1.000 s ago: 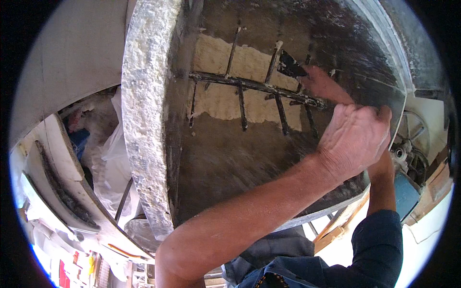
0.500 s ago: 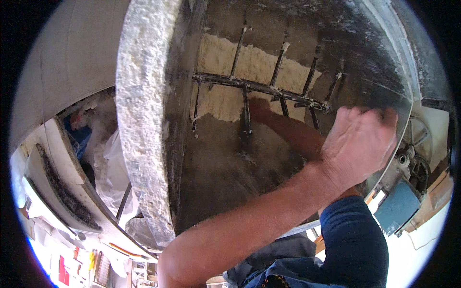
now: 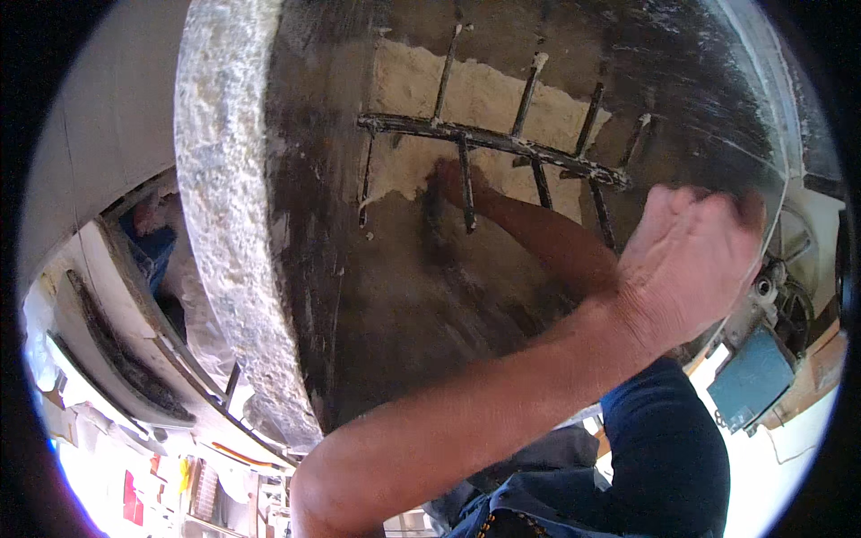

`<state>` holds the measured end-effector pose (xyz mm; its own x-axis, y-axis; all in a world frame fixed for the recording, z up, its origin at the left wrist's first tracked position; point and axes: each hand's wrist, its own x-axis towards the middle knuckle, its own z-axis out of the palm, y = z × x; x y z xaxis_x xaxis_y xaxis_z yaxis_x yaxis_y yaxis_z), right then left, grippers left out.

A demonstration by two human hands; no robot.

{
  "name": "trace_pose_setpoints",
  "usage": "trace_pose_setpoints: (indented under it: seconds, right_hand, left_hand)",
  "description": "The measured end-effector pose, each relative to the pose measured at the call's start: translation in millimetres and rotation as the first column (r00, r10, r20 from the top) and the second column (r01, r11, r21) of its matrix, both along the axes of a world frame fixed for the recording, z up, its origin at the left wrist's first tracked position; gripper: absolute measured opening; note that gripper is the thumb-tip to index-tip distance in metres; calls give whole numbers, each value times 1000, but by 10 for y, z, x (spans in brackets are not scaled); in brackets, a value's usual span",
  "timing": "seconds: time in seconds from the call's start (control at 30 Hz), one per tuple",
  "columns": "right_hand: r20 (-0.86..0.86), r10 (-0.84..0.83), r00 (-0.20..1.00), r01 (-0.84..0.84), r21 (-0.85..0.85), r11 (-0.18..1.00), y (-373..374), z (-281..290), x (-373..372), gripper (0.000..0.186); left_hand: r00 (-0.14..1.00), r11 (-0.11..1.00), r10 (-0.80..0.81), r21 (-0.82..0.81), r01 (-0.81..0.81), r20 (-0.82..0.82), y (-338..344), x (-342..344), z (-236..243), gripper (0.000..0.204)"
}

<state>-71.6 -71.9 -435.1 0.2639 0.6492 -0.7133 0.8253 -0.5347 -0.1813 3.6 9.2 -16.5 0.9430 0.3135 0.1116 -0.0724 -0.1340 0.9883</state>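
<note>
In front of me is a large, dark metal mixing trough (image 3: 359, 332), its thick left rim (image 3: 220, 197) caked with whitish residue. Across its inside runs a dark shaft with thin paddle bars (image 3: 489, 139). Behind the shaft lies a pale, doughy or floury mass (image 3: 493, 85). My left arm crosses the view to the right, where my left hand (image 3: 695, 255) is closed over the trough's edge. My right arm, in a dark blue sleeve, passes beneath it into the trough. Down at the mass's lower edge is my right hand (image 3: 456, 186), dim and blurred, fingers indistinct.
Paddle bars stick out close around my right forearm. On the right outside the trough are a wheel (image 3: 794, 269) and a blue metal box (image 3: 752, 378). A curved pale panel (image 3: 103, 296) stands at the left. Shelves with assorted items (image 3: 211, 498) show at lower left.
My right hand has moved left along the lower edge of the pale mass. The view has shifted and tilted slightly; my left hand stays at the trough's edge.
</note>
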Motion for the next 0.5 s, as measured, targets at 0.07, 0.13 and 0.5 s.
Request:
trace_pose_setpoints:
  seconds: [0.07, 0.13, 0.5]
  right_hand:
    - [-9, 10, 1000, -10, -36, 999, 351, -122, 226, 34]
    - [-38, 35, 999, -37, -49, 998, 451, 18, 375, 33]
    - [-61, -64, 996, 66, 34, 997, 251, 162, -169, 32]
  left_hand:
    - [1000, 1000, 5, 9, -5, 9, -37, -16, -24, 20]
    - [1000, 1000, -11, -12, 11, -1, -59, -25, -2, 23]
    - [977, 976, -201, 70, 206, -75, -113, -39, 21, 32]
